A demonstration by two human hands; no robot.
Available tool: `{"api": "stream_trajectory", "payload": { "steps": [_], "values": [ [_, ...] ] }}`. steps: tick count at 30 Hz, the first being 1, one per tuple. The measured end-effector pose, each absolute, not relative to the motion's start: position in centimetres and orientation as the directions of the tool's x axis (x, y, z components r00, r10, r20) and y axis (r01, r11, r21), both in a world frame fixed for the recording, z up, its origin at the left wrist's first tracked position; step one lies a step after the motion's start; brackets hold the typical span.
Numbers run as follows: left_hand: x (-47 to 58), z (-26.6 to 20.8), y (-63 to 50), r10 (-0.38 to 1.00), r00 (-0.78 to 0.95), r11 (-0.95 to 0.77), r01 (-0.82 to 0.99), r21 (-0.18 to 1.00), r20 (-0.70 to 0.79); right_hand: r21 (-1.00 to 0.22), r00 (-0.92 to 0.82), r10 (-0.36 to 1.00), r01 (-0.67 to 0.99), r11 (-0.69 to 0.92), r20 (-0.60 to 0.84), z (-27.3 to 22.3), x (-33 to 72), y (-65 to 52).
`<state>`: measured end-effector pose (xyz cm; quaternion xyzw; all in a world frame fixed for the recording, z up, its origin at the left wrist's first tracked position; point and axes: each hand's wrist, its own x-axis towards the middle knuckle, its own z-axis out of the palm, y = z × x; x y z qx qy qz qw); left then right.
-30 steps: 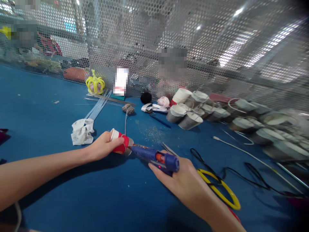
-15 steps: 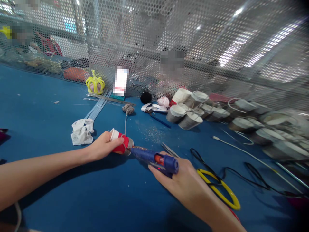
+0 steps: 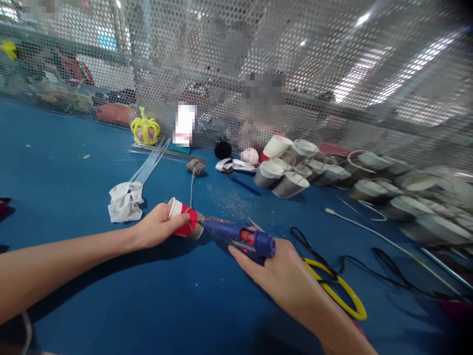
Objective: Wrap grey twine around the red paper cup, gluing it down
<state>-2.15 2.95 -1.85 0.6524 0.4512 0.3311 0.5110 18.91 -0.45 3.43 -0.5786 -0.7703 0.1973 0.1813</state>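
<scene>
My left hand [image 3: 157, 227] is closed around a red and white paper cup [image 3: 178, 207], tipped on its side with its base to the right. Grey yarn is wound around the cup's base end, and a strand runs up to a small grey yarn ball [image 3: 195, 167] on the table. In my right hand [image 3: 275, 271] is a blue hot glue gun [image 3: 236, 235], its small red light lit. The gun's nozzle points left and meets the cup near the wound yarn; whether it touches is too small to tell.
Several grey-wrapped cups [image 3: 291, 185] stand at the right. Scissors with yellow handles [image 3: 351, 291] and a black cord [image 3: 391, 268] lie near my right arm. Left of centre are a crumpled white wrapper [image 3: 125, 201] and clear glue sticks [image 3: 153, 160]. A perforated metal screen [image 3: 207, 64] borders the table behind.
The glue gun has shifted slightly right and tilted a little, its nozzle moving up along the cup's base end. My left hand keeps the cup in nearly the same place.
</scene>
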Motion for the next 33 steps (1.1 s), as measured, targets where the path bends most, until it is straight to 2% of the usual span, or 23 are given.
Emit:
{"api": "stream_trajectory", "payload": {
  "steps": [10,25,33],
  "values": [
    [-2.28,-2.09,2.93,0.922,0.386,-0.170,0.328,0.929,0.032,-0.540,-0.203,0.979,0.825,0.167,-0.008,3.49,18.89,-0.11],
    [-2.36,-1.94,2.67,0.895,0.445,-0.214,0.344,0.914,0.042,-0.541,-0.204,0.977,0.829,0.142,-0.056,3.42,18.73,0.24],
    [-2.34,-2.13,2.75,0.890,0.451,-0.248,0.346,0.905,0.071,-0.565,-0.154,0.983,0.822,0.069,-0.104,3.61,18.95,-0.09]
  ]
}}
